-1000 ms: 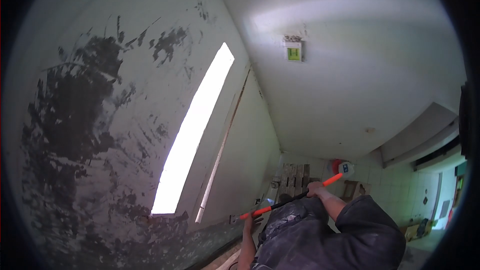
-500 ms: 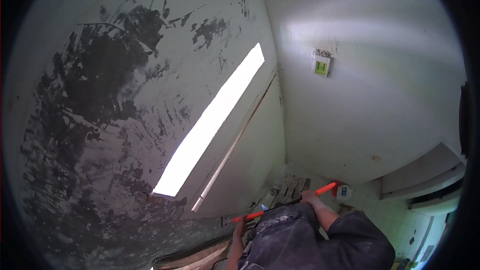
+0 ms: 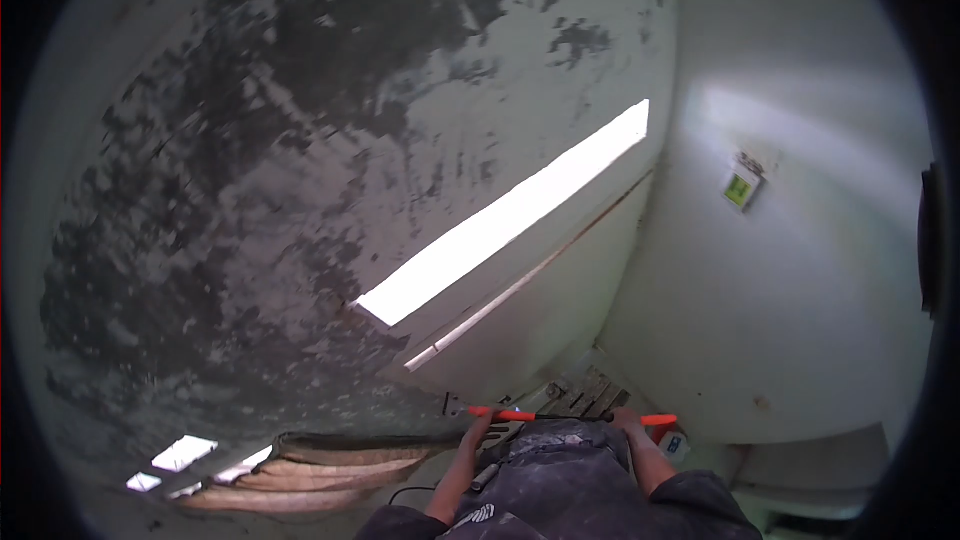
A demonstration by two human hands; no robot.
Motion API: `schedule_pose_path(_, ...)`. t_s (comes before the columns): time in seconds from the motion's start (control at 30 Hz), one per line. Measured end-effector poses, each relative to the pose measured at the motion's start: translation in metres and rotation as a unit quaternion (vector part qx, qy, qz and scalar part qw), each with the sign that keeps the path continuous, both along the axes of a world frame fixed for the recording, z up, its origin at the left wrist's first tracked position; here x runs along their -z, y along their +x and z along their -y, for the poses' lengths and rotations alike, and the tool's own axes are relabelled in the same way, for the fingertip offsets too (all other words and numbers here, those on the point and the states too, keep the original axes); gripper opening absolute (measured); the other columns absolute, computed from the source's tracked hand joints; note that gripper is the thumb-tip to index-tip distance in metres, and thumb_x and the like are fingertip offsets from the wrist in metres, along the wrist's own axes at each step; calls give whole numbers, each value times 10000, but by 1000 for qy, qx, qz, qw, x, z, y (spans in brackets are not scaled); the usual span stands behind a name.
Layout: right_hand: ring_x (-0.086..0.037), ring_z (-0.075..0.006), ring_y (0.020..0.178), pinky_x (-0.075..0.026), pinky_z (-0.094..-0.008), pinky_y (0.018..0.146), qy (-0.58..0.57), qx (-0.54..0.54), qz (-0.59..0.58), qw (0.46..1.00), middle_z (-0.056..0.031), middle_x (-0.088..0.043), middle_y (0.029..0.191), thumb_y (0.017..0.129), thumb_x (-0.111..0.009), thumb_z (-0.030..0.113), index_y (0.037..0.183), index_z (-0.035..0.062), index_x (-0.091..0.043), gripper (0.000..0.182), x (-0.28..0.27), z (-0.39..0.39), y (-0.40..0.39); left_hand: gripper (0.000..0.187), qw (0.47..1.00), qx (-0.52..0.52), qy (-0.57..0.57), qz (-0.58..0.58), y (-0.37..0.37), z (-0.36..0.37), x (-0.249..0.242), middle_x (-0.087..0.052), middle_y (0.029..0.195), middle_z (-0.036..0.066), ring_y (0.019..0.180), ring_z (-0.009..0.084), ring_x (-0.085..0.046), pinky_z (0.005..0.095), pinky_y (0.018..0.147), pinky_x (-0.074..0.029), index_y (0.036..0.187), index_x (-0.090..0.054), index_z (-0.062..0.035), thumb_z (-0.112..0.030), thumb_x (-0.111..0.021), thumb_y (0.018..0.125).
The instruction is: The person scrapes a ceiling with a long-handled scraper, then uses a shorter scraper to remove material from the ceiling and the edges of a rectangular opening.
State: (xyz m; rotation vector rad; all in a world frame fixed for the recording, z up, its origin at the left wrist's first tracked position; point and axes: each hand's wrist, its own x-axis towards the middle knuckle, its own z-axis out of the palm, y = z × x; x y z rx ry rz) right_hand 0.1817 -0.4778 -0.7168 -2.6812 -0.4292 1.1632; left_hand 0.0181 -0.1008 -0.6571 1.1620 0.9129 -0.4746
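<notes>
A long rod with orange grips and a dark middle section (image 3: 560,418) lies crosswise in front of my body, nearly level. My left hand (image 3: 481,428) is closed around it by the left orange grip. My right hand (image 3: 626,421) closes on the rod near the inner end of the right orange grip. Beyond my left hand, a small dark piece (image 3: 451,404) shows at the rod's left end; its shape is too small to make out.
A wall with dark, scraped patches (image 3: 340,30) fills the left. A bright slot-like opening (image 3: 520,210) and a thin strip (image 3: 530,275) cross it. A small green-and-white box (image 3: 741,187) is on the right wall. Brownish cloth (image 3: 340,470) lies low left, a white container (image 3: 674,445) by my right hand.
My view has turned left, so the walls sit further right in the frame. The rod has gone from slanting up at the right to nearly level, still in both hands.
</notes>
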Motion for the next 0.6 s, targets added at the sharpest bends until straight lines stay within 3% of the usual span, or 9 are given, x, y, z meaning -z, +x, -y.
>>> schedule_pose_path(0.17, -645, -328, 1000, -506, -439, 857, 33, 7, 8, 999, -127, -685, 1052, 677, -670, 536, 1040, 176, -711, 513, -15, -6, -5, 561, 1000, 9, -3, -1, -12, -3, -13, -630, 1191, 61, 980, 208, -649, 378, 853, -472, 1279, -535, -164, -549, -468, 876)
schedule_pose_path(0.37, -615, -337, 1067, -497, -461, 887, -6, -2, 6, 1000, -139, -649, 1145, 681, -667, 535, 1144, 157, -662, 597, -19, -9, -2, 555, 1000, 18, -21, -5, -19, -2, -12, -640, 1183, 34, 964, 192, -650, 365, 840, -474, 1255, -547, -171, -561, -471, 868)
schedule_pose_path(0.43, -641, -310, 1017, -519, -433, 853, 4, 2, 47, 999, -101, -684, 1060, 683, -658, 425, 1051, 196, -707, 436, -32, -11, -6, 545, 1000, 12, -26, -12, -19, -2, -10, -643, 1177, 23, 957, 190, -650, 359, 828, -476, 1249, -549, -173, -556, -472, 869)
schedule_pose_path(0.47, -641, -310, 1017, -519, -433, 853, 1, 1, 46, 999, -101, -684, 1060, 683, -658, 425, 1051, 196, -707, 436, -29, -8, -7, 623, 998, 36, -37, -20, -18, -4, -11, -583, 1266, 46, 1052, 209, -613, 378, 897, -428, 1318, -479, -132, -576, -441, 883)
schedule_pose_path(0.6, -644, -307, 1010, -513, -422, 860, 21, -7, 33, 999, -102, -683, 1066, 677, -665, 432, 1064, 197, -706, 455, -16, -6, -4, 613, 999, 42, -32, -14, -17, -3, -16, -583, 1265, 41, 1057, 207, -613, 374, 911, -425, 1308, -495, -139, -576, -447, 881)
